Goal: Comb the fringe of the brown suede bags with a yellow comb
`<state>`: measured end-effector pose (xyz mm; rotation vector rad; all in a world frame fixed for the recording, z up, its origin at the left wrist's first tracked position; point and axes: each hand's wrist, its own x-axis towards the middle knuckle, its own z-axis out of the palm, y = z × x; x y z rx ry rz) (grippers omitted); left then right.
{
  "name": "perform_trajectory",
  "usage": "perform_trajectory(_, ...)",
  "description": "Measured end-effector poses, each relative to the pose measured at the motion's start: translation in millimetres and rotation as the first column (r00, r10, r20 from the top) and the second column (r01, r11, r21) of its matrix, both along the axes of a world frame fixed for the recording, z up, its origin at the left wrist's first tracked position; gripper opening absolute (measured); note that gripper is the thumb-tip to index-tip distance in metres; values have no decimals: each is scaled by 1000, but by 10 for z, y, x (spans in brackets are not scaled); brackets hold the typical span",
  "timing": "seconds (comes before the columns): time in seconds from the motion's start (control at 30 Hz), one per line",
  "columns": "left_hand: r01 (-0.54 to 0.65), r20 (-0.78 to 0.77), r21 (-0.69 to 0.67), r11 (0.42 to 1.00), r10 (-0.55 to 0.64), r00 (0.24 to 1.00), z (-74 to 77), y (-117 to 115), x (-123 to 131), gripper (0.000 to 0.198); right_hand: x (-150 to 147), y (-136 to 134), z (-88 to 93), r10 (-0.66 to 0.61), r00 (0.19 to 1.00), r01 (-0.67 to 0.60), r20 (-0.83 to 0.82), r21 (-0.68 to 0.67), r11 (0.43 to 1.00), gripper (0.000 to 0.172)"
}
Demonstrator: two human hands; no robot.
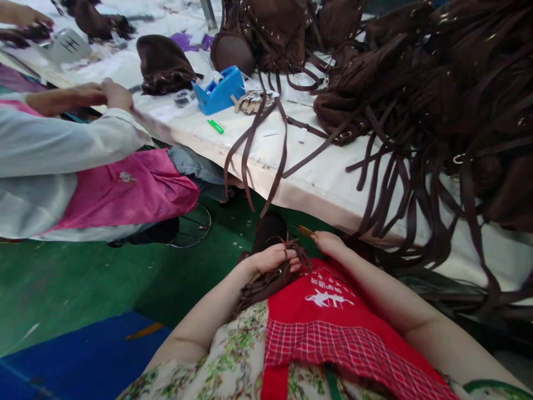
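My left hand rests on my lap over my red apron, fingers curled round a bunch of brown fringe strips of a brown suede bag. My right hand is just to its right, closed on a small yellow-brown comb whose teeth stick out to the left, close to the fringe.
A white-covered table carries a big pile of brown fringed bags, a blue tape dispenser and a green marker. A co-worker in a pink apron sits at left, hands on the table. Green floor lies below.
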<state>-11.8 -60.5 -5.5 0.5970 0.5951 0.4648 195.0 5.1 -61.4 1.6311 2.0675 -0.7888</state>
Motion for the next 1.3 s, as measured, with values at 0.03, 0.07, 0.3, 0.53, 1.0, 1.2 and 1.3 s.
perform_trajectory(0.03, -70, -6, -32, 997, 70, 998, -27, 10, -22, 37, 46, -14, 36, -7, 1000, 7, -18, 12, 1000, 43)
perform_trajectory(0.07, -123, -14, -62, 990, 123, 992, -60, 20, -47, 35, 76, -42, 97, -12, 998, 14, -66, 35, 999, 45)
perform_trajectory(0.3, -116, -38, -63, 991, 114, 993, -156, 46, -106, 28, -62, -443, 743, 219, 902, -104, -371, 305, 947, 41)
perform_trajectory(0.53, 125, -102, 156, 980, -109, 989, 1, 13, -47, 38, -169, -451, 600, 373, 924, -347, -81, 231, 909, 33)
perform_trajectory(1.0, 228, -279, 434, 871, -111, 954, 60, 12, -59, 37, 158, -107, 37, 6, 997, -11, 82, 52, 999, 40)
perform_trajectory(1.2, -37, -186, 198, 980, 74, 980, -61, -18, -106, 37, 323, -103, 151, -42, 999, 45, -28, 97, 994, 45)
perform_trajectory(1.3, -116, -132, 118, 986, 131, 983, -134, -1, -106, 36, 161, -238, 509, -29, 957, 103, -287, 246, 964, 49)
